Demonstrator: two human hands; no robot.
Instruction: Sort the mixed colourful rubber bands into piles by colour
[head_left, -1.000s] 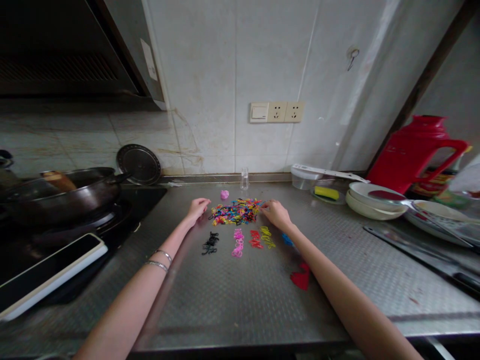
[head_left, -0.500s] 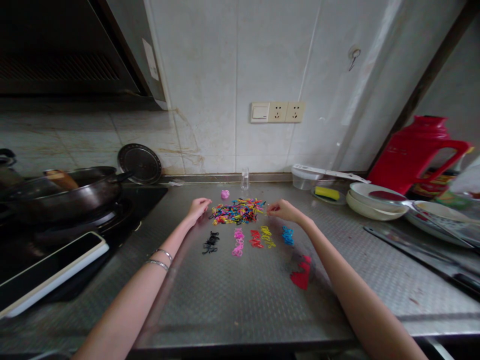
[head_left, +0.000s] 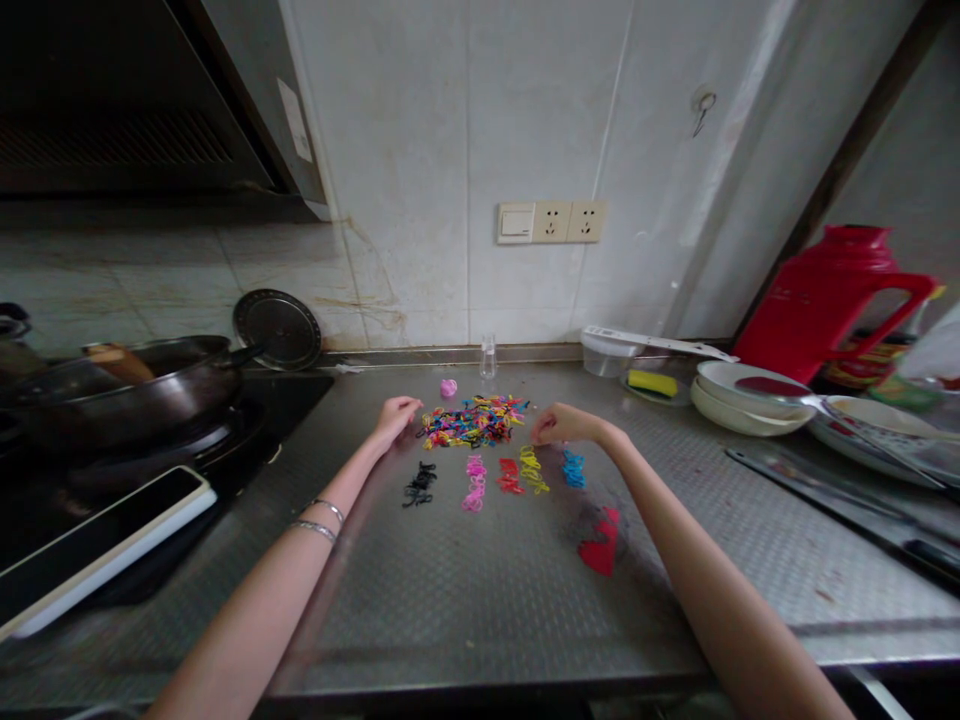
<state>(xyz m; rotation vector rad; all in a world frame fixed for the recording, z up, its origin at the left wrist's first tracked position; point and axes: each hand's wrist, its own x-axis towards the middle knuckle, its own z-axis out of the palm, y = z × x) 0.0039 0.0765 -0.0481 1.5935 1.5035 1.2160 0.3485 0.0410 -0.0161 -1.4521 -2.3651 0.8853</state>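
A mixed heap of small coloured rubber bands (head_left: pixel 478 422) lies on the metal counter. At its left edge rests my left hand (head_left: pixel 395 418), fingers pressed together, their contents too small to make out. To the heap's right, just above the yellow rubber bands (head_left: pixel 534 472), my right hand (head_left: pixel 556 424) is curled with fingertips pointing down; what it pinches is hidden. In front of the heap lie separate groups: black rubber bands (head_left: pixel 420 484), pink rubber bands (head_left: pixel 474 484), red rubber bands (head_left: pixel 510 477) and blue rubber bands (head_left: pixel 574 469).
Behind the heap are a small pink object (head_left: pixel 448 388) and a clear bottle (head_left: pixel 488 357). A red patch (head_left: pixel 601 545) lies near my right forearm. A pan (head_left: pixel 150 385) sits left; bowls (head_left: pixel 742 405), a knife (head_left: pixel 840 505) and a red thermos (head_left: pixel 825 300) are right.
My right hand has moved slightly down and toward me, from the heap's right edge to just above the yellow group. My left hand stays nearly still.
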